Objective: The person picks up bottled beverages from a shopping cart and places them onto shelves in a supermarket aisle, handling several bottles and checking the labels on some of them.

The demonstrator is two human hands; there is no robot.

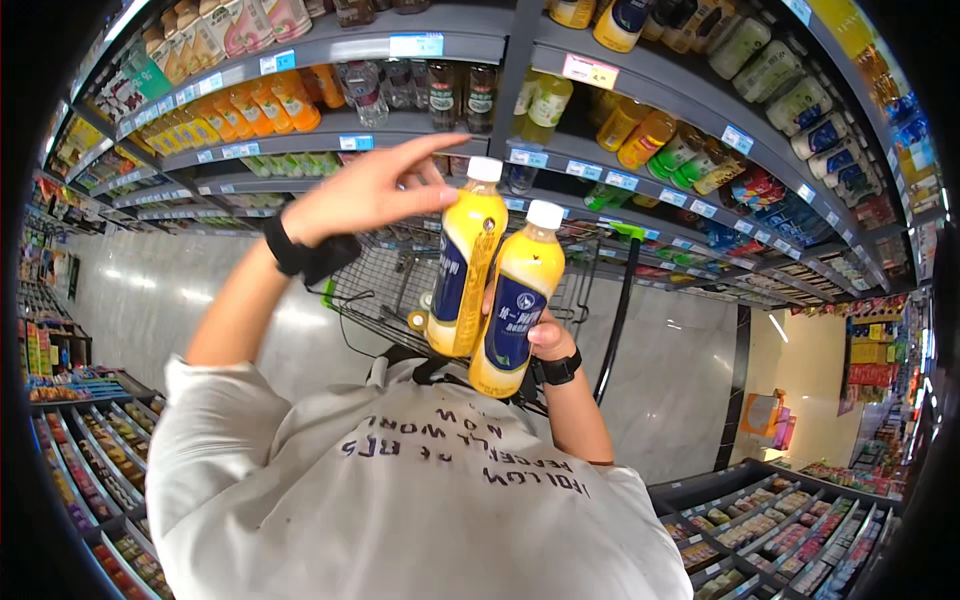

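Two yellow drink bottles with white caps and dark blue labels are held up side by side in front of my chest. My right hand [551, 338] grips the right-hand bottle [517, 308], its thumb over the label's edge and a fingertip showing between the two. The left-hand bottle [468, 272] leans against it; how my fingers hold that one is mostly hidden. Beside its neck, my left hand [365, 190] is open, index finger stretched toward the shelf. The thumb comes close to the bottle's shoulder; whether it touches I cannot tell.
A wire shopping cart [375, 280] stands below the bottles. Ahead, a long shelf [470, 48] carries rows of drinks, with orange bottles [270, 106] at left and a pale green bottle [547, 108] near my left fingertip. More racks [790, 530] stand behind me; grey floor [670, 370] lies between.
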